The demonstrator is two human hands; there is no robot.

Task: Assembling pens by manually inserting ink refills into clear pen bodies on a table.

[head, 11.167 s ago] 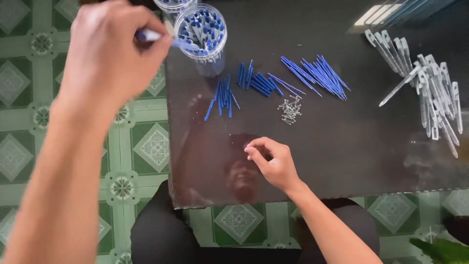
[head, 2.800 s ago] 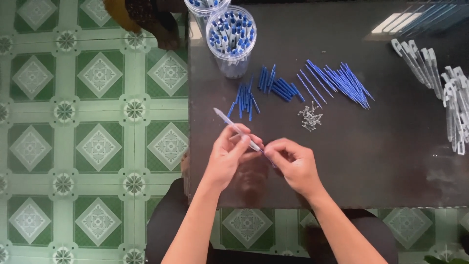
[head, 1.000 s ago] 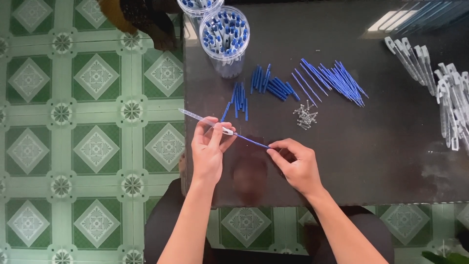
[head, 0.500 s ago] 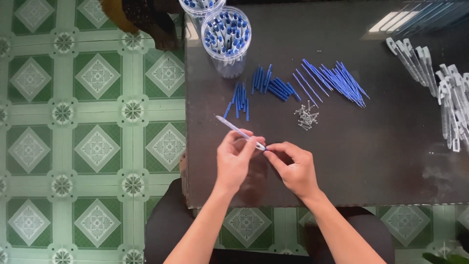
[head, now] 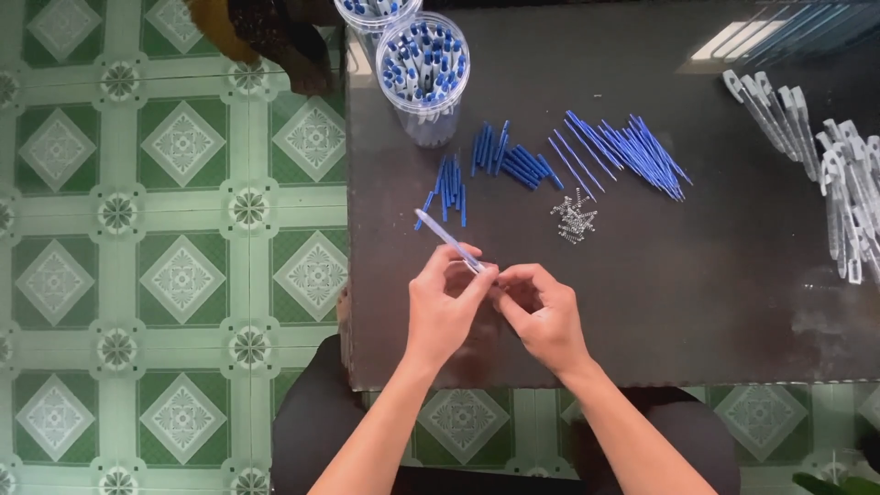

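Observation:
My left hand [head: 444, 302] holds a clear pen barrel [head: 445, 238] that points up and to the left over the dark table [head: 733, 302]. My right hand [head: 541, 310] meets it at the barrel's near end, fingertips pinched there; what they pinch is hidden. Beyond the hands lie short blue pen parts [head: 446, 191], more blue caps [head: 513, 158], long blue refills [head: 623, 151] and a small heap of metal springs [head: 574, 220].
Two clear tubs [head: 423, 69] of assembled pens stand at the table's far left edge. A row of white pen barrels [head: 839, 174] lies at the far right. Green patterned floor tiles [head: 165, 275] lie to the left. My knees sit under the near edge.
One second ago the hands were apart with a blue refill stretched between them. The right hand has since pushed it into the barrel and the hands have come together.

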